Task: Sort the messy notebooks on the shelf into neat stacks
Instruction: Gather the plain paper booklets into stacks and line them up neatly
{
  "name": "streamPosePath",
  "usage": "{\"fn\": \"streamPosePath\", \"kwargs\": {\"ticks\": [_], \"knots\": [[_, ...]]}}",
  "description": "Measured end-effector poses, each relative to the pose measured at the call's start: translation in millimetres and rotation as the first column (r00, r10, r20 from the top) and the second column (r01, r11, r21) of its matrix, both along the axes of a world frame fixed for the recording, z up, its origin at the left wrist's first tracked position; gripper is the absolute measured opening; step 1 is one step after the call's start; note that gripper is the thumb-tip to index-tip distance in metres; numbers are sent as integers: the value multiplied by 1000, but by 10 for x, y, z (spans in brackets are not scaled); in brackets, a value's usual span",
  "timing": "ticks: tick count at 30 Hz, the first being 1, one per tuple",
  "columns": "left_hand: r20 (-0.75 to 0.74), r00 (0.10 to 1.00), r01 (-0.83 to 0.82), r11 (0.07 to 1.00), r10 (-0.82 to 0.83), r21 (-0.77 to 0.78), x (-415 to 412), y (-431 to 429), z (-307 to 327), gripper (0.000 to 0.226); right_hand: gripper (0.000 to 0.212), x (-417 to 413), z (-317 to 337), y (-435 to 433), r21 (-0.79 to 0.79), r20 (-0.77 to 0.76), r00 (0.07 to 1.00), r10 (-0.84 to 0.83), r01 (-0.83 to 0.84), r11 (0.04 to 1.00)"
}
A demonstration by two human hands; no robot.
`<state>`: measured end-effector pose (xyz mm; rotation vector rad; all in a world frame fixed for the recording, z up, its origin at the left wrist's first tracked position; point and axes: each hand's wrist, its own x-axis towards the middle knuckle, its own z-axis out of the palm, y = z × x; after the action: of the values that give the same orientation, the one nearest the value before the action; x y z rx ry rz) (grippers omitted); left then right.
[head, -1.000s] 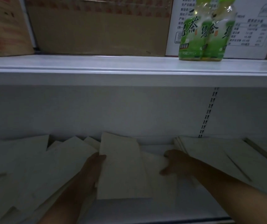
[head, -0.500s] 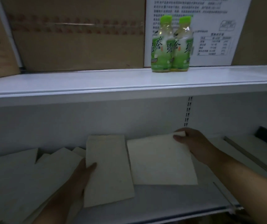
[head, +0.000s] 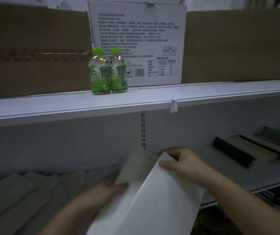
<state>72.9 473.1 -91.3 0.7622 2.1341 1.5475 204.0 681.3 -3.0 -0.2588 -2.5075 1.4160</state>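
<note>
At the shelf (head: pixel 234 180), right grip (head: pixel 185 164) pinching notebook (head: pixel 161 200) corner, left grip (head: pixel 100 192) clasping second notebook (head: pixel 136 167) (blurred)

Only two bare hands and bare forearms of the person show, in dim light. The left hand (head: pixel 102 192), low in the middle of the frame, is smeared by blur and its fingers have soft edges. The left forearm (head: pixel 71 217) is uncovered down to the bottom edge. The right hand (head: pixel 185 165), right of centre, is sharper, with knuckles and thumb distinct. The right forearm (head: pixel 237 200) is uncovered to the lower right corner.
</note>
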Motion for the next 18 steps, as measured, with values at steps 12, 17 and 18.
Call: {"fn": "streamPosePath", "kwargs": {"ticks": [12,17,18], "knots": [[273,925,242,964,-264,114,1506,1422,-290,66,69,1261,-922,1183,317,57,871,-489,448,836],[410,911,-101,950,-30,296,1556,1856,-370,59,54,1353,-1146,1498,-436,297,934,-198,317,842],[425,905,-132,939,-16,316,1544,1916,-374,65,56,1302,-1175,1526,-479,286,939,-191,312,820]]}}
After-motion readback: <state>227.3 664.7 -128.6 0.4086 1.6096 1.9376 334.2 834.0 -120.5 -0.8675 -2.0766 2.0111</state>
